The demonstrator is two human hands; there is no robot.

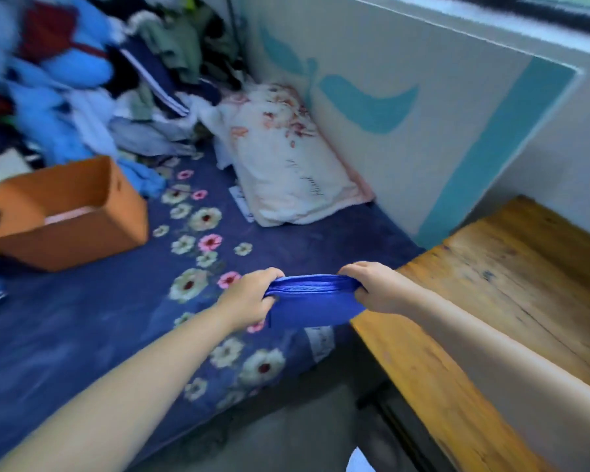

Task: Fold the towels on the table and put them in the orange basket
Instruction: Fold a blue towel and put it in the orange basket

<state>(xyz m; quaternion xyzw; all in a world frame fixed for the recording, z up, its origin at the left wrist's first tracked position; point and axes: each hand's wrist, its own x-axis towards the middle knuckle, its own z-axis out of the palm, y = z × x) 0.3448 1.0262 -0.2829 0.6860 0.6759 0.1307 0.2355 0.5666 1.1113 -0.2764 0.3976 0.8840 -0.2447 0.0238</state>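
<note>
Your left hand [249, 298] and right hand [372, 287] grasp the folded blue towel [312, 303], fingers curled round its ends, over the flowered bed [82, 318] beside the wooden bench [508, 284].

Both bare arms reach forward, and the hands are close together at the same height. The left hand [249, 301] has its fingers curled tight, gripping one end of a folded blue towel [315, 303]. The right hand [372, 287] has its fingers curled tight too, gripping the other end, with the knuckles on top and the thumb tucked under.
</note>
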